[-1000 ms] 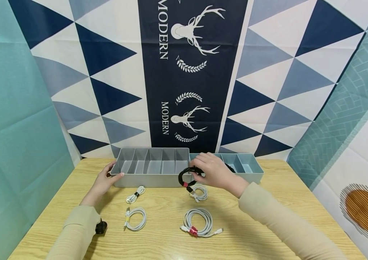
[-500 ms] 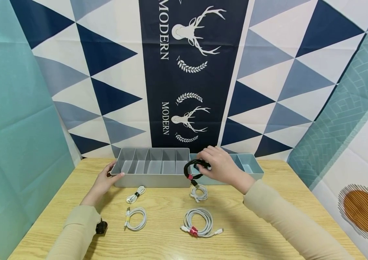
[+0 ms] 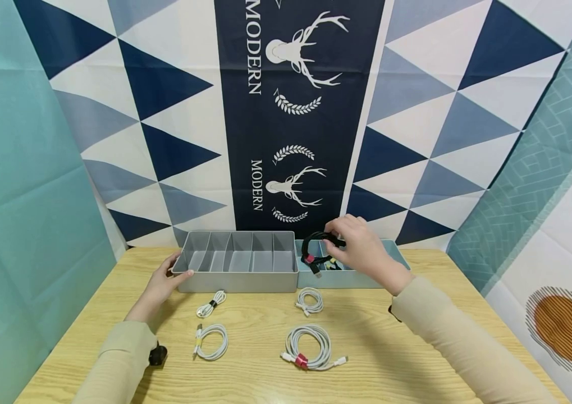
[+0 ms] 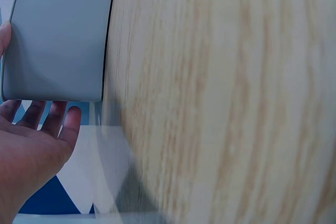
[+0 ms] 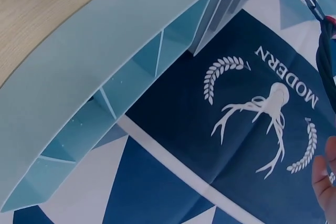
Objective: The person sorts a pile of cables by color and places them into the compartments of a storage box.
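Note:
A coiled black USB cable (image 3: pixel 311 247) with a red tie hangs from my right hand (image 3: pixel 358 244), pinched between thumb and fingers above the blue divided box (image 3: pixel 346 279). Another dark cable with yellow ties (image 3: pixel 333 264) lies in a compartment of that box. My left hand (image 3: pixel 160 283) holds the left end of the grey divided box (image 3: pixel 237 281), thumb on its front rim. In the left wrist view, the fingers (image 4: pixel 52 116) touch its end wall. The right wrist view shows the black cable's plug (image 5: pixel 311 2) and a few fingertips.
White cables lie coiled on the wooden table (image 3: pixel 250 381): a small one with a black tie (image 3: pixel 211 303), one with a yellow tie (image 3: pixel 212 341), a small coil (image 3: pixel 310 301), and a larger one with a red tie (image 3: pixel 308 348). A patterned cloth (image 3: pixel 291 129) hangs behind the boxes.
My right hand has moved to the right and up with the black cable, from beside the grey box's right end to above the blue box. The left hand stays put.

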A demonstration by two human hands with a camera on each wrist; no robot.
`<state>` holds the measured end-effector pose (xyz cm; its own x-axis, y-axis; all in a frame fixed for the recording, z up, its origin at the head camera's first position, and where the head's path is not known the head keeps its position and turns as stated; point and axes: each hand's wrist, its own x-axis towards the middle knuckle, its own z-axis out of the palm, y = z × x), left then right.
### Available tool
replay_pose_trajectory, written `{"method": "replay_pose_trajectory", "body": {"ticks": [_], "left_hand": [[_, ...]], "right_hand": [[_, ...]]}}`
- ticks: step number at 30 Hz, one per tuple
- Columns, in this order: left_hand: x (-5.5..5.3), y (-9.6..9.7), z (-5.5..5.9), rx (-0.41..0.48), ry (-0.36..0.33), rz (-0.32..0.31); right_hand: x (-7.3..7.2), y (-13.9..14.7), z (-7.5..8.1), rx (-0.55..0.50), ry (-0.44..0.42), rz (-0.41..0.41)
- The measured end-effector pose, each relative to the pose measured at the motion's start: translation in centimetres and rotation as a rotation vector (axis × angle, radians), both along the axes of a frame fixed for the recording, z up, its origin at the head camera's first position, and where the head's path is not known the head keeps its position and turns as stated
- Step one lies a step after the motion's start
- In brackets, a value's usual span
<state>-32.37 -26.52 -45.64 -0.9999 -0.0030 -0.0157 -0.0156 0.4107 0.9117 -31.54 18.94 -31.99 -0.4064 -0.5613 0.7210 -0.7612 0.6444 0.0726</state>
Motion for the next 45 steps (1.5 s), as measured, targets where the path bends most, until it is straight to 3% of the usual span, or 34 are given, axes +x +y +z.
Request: {"method": "replay_pose_trajectory", "body": {"ticks": [11,22,45], "left_hand": [[0.1,0.1,0.0,-0.002,-0.002,0.001],[0.2,0.1,0.1,-0.001,0.005,0.001],[0.3,0.1,-0.2,0.001,0.005,-0.006]], "right_hand": [[0.1,2.3,0.7,-0.1,-0.078,-0.129],[-0.1,4.6,1.0,-0.145,-0.09,-0.27],[-0.6,8.2,0.4,-0.252,-0.069,-0.381]]}}
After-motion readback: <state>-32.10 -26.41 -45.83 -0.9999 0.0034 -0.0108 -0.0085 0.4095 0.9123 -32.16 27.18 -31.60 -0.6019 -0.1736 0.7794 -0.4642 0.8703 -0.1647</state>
